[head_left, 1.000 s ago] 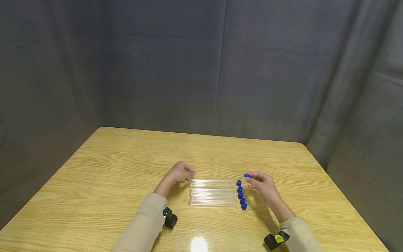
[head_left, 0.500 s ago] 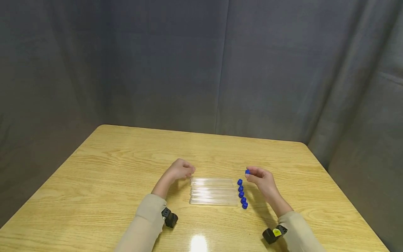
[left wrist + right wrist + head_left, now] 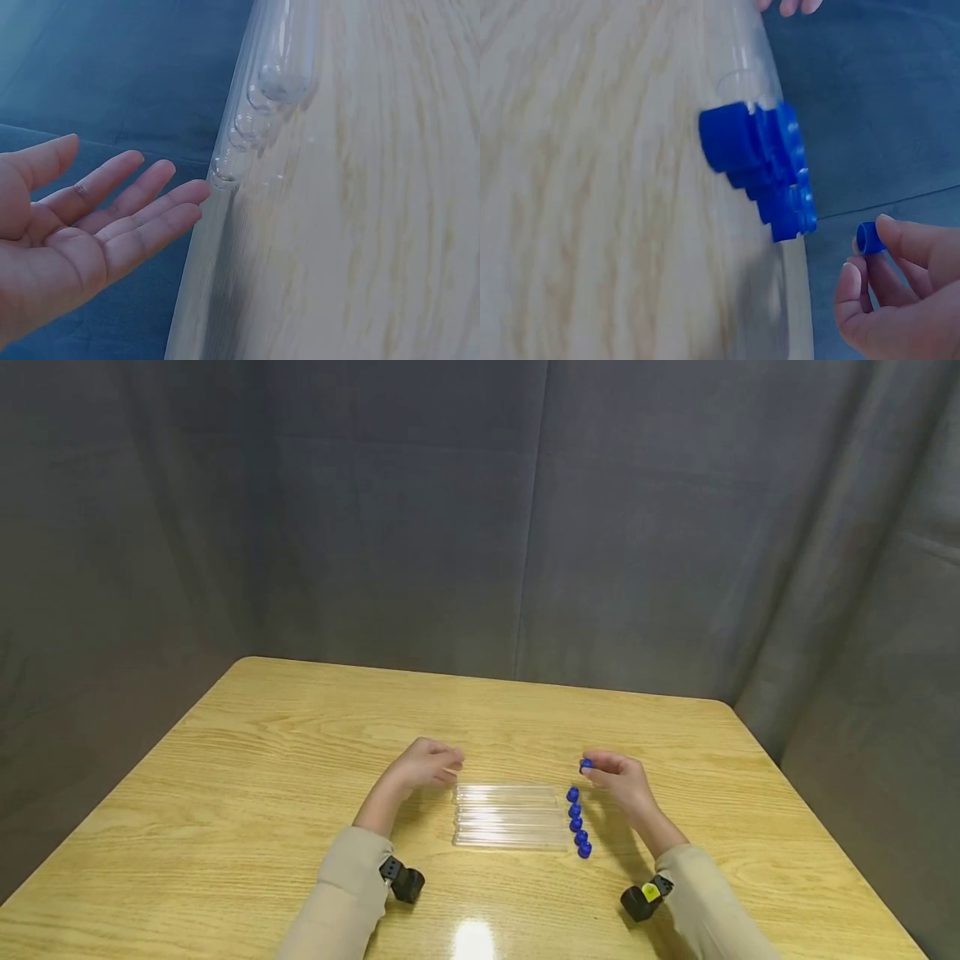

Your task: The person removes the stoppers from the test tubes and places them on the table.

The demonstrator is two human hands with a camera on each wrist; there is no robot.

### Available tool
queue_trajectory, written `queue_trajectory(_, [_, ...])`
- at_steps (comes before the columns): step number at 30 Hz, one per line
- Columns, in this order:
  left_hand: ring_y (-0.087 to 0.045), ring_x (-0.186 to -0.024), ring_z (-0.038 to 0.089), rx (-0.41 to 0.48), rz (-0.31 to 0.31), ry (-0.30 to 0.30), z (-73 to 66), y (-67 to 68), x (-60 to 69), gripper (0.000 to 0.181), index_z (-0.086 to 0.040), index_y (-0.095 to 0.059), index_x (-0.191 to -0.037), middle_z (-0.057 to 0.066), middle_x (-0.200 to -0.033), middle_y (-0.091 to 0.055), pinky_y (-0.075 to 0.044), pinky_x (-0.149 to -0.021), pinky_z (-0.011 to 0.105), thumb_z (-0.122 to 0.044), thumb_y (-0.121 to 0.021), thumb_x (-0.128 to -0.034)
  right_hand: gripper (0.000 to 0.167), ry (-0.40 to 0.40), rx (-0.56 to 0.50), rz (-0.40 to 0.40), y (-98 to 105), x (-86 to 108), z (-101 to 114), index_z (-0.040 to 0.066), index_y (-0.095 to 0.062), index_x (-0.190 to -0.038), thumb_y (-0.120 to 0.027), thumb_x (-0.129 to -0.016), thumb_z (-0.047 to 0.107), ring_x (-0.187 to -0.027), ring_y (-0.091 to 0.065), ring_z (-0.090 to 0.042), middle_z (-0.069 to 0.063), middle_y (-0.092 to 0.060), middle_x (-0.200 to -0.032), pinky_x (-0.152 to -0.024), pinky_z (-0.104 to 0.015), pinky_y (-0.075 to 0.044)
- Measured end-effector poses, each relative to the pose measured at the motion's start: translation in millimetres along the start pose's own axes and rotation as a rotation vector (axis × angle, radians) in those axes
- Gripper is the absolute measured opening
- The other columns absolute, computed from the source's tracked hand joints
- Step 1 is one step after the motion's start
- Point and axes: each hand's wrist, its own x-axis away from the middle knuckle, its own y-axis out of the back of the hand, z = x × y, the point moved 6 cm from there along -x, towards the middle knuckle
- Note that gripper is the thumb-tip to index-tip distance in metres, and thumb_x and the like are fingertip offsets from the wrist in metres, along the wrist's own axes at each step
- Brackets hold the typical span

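Observation:
Several clear test tubes (image 3: pixel 510 827) lie side by side on the table, rounded ends to the left. Just beyond those rounded ends (image 3: pixel 225 176) my left hand (image 3: pixel 423 766) hovers with nothing in it; its fingers are loosely extended in the left wrist view. Several blue caps (image 3: pixel 576 824) stand in a column close to the tubes' right ends, larger in the right wrist view as blue caps (image 3: pixel 761 157). My right hand (image 3: pixel 626 781) pinches another blue cap (image 3: pixel 870 238) between thumb and fingers, raised beyond the column's far end. That cap's hollow side shows in the right wrist view.
The wooden table (image 3: pixel 315 718) has rounded far corners. A dark grey curtain (image 3: pixel 390 527) hangs behind it and along the sides. Black wrist cameras sit on both sleeves, and a bright glare spot (image 3: pixel 474 939) lies near the front.
My right hand has lifted the pinched cap slightly away from the column and turned it. My left hand's fingers have loosened and spread, drawing back a little from the farthest tube's end.

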Motion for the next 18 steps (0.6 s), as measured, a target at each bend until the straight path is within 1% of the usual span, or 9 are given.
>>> queue_trajectory(3, [-0.058,-0.092,0.036,0.046,-0.001,0.007,0.6,0.5,0.3,0.037,0.013,-0.052,-0.113,0.024,-0.107,-0.056,-0.047,-0.080,0.041,-0.019,-0.046,-0.0942,0.032,-0.013,0.049,0.014,-1,-3.2,-1,-0.012,-0.053,-0.114,-0.057,-0.086,0.002,-0.082,-0.056,-0.009,-0.012,-0.061,-0.096,-0.077,-0.033,-0.048])
queue_trajectory(6, [-0.059,-0.091,0.035,0.062,-0.010,0.018,1.8,1.3,0.7,0.039,0.014,-0.053,-0.112,0.023,-0.106,-0.057,-0.048,-0.080,0.040,-0.021,-0.046,-0.0946,0.031,-0.014,0.087,0.029,-2,-6.7,-4,-0.013,-0.053,-0.113,-0.057,-0.086,0.002,-0.084,-0.057,-0.012,-0.016,-0.061,-0.100,-0.077,-0.031,-0.048])
queue_trajectory(12, [-0.058,-0.093,0.034,0.045,0.007,0.011,0.8,0.6,1.5,0.041,0.015,-0.053,-0.111,0.023,-0.105,-0.057,-0.047,-0.080,0.040,-0.022,-0.044,-0.0954,0.029,0.007,0.119,0.049,-5,-13.3,-9,-0.014,-0.055,-0.110,-0.057,-0.084,-0.002,-0.084,-0.060,-0.017,-0.020,-0.061,-0.100,-0.074,-0.028,-0.049])
queue_trajectory(15, [-0.059,-0.092,0.034,0.048,0.009,0.011,0.6,0.8,1.6,0.041,0.016,-0.053,-0.110,0.024,-0.104,-0.057,-0.048,-0.080,0.039,-0.022,-0.044,-0.0952,0.027,0.008,0.137,0.059,-7,-15.2,-9,-0.014,-0.055,-0.109,-0.057,-0.083,-0.005,-0.082,-0.060,-0.016,-0.021,-0.061,-0.101,-0.070,-0.026,-0.049])
queue_trajectory(18, [-0.059,-0.092,0.034,0.050,0.012,0.013,1.4,0.7,1.6,0.041,0.016,-0.052,-0.109,0.024,-0.104,-0.057,-0.049,-0.078,0.038,-0.021,-0.044,-0.0952,0.026,0.000,0.141,0.073,-9,-16.5,-10,-0.015,-0.056,-0.107,-0.056,-0.082,-0.008,-0.076,-0.059,-0.014,-0.021,-0.061,-0.099,-0.065,-0.026,-0.050])
